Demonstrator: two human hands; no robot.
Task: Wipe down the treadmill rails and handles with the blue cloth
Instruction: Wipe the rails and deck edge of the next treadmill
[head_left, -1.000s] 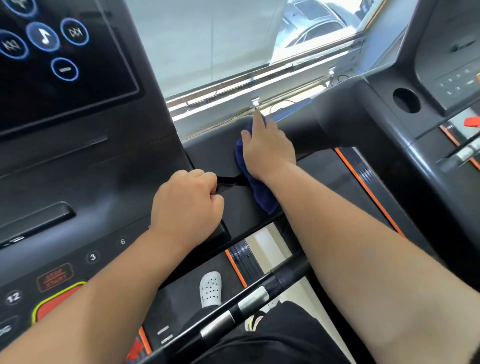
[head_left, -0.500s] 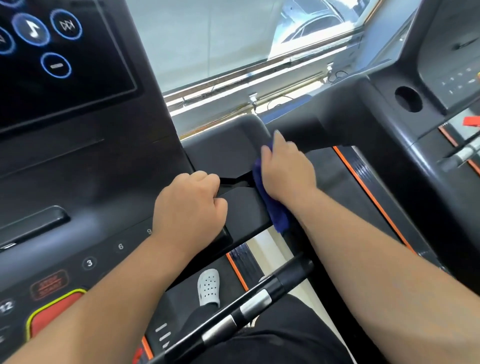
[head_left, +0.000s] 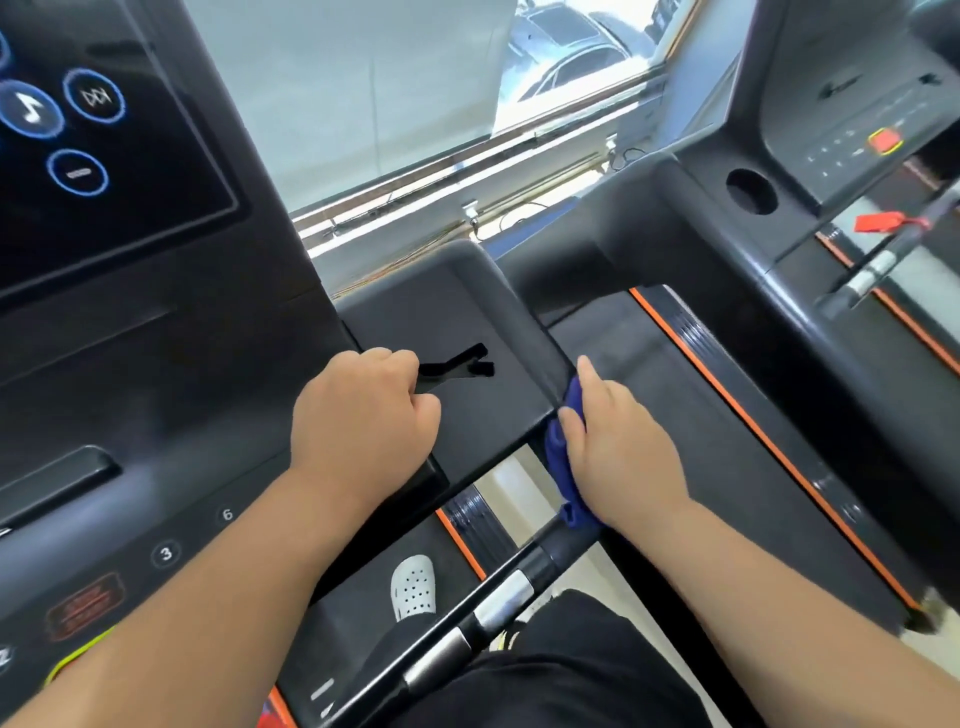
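Note:
The blue cloth (head_left: 558, 447) is bunched against the right edge of the black side tray (head_left: 467, 301) of the treadmill console. My right hand (head_left: 623, 457) presses it there with fairly straight fingers, and a tail of cloth hangs below my palm. My left hand (head_left: 358, 415) is curled in a fist over the tray's left ledge, next to a slot in the tray. A black handlebar with silver sensor bands (head_left: 498, 603) runs diagonally just below my right hand.
The touchscreen (head_left: 78, 130) and button panel (head_left: 166, 553) fill the left. A neighbouring treadmill (head_left: 748, 192) with a red safety clip (head_left: 878, 222) stands at the right. Its orange-edged belt (head_left: 727, 415) lies beneath my right arm. My white shoe (head_left: 413, 587) is on the deck.
My right hand has slid the cloth from the tray's far top corner down along its right edge toward me. My left hand has stayed on the tray ledge.

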